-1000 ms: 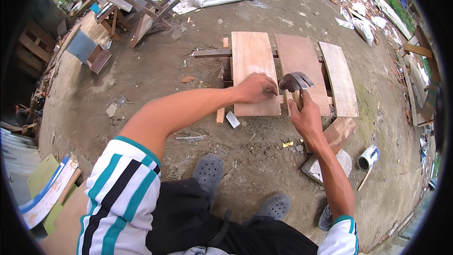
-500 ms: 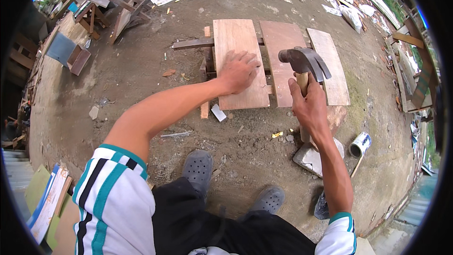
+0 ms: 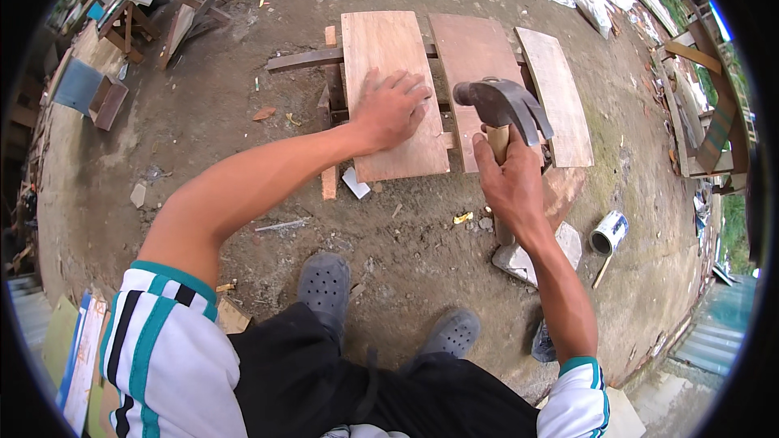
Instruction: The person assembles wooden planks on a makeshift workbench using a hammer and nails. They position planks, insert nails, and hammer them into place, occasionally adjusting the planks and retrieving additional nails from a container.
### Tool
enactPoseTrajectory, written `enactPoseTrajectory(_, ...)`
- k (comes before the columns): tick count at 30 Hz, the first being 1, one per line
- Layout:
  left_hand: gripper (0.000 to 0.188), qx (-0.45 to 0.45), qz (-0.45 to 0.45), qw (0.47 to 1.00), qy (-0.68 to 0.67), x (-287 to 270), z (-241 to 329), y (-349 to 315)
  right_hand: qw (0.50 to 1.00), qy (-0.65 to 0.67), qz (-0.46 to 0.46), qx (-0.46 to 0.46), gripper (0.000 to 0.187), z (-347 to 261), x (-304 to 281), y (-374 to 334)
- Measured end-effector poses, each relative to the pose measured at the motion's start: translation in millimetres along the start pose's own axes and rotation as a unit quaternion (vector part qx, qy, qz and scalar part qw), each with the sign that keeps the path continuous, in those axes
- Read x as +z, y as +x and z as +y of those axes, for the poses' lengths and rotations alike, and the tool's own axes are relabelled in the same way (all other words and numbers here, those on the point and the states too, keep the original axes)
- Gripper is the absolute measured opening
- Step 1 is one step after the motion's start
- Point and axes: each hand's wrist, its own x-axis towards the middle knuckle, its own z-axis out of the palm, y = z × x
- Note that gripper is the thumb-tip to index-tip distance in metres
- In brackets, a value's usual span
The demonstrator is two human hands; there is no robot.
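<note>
My left hand [image 3: 389,109] lies on a light plywood board [image 3: 385,40], fingers spread and pressing on its face. With my right hand [image 3: 513,182] I grip the wooden handle of a claw hammer [image 3: 499,100], its dark metal head raised toward me and away from the boards. A reddish-brown board [image 3: 466,45] and a paler plywood board [image 3: 560,97] lie to the right of the first one, with gaps between. All of them rest across a wooden frame [image 3: 304,60] whose ends stick out at the left. The hammer hides part of the middle board.
A stone block [image 3: 519,264] and an open paint can [image 3: 608,234] with a stick sit at the right. A small white block [image 3: 355,183] lies below the left board. Wooden stands [image 3: 187,12] are at the far left, and debris [image 3: 596,0] lies at the far right.
The view has shifted, so the boards appear slightly higher and to the left. My left hand stays on the board, and the hammer remains raised in my right hand.
</note>
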Motion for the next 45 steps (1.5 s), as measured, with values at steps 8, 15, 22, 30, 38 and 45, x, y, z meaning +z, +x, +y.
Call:
enactPoseTrajectory(8, 0.035, -0.001, -0.01, 1.0, 0.002, -0.5, 2.7, 1.6, 0.997, -0.016, -0.069, 0.017, 0.03, 29.8, 27.5, 5.1)
enactPoseTrajectory(15, 0.035, -0.003, -0.024, 1.0, 0.012, -4.9, 2.4, 0.9, 0.991, 0.081, 0.054, -0.092, 0.024, 17.7, 5.3, -1.8)
enactPoseTrajectory(22, 0.034, 0.0, -0.025, 1.0, 0.01, -5.0, 0.5, -0.3, 0.998, -0.018, -0.06, 0.01, 0.031, 18.1, 13.5, 10.0)
enactPoseTrajectory(30, 0.033, -0.001, -0.028, 1.0, 0.012, -5.4, 3.9, 2.1, 0.988, 0.081, 0.046, -0.12, 0.024, 47.7, 28.0, -7.6)
enactPoseTrajectory(38, 0.033, 0.0, -0.027, 1.0, 0.003, -5.7, 0.0, 0.5, 0.975, 0.002, -0.066, -0.214, 0.03, 97.6, 7.2, 15.3)
enactPoseTrajectory(45, 0.033, 0.009, -0.015, 1.0, 0.016, -3.4, -2.3, 0.8, 0.962, -0.045, 0.02, -0.267, 0.024, 93.2, 26.5, 30.5)
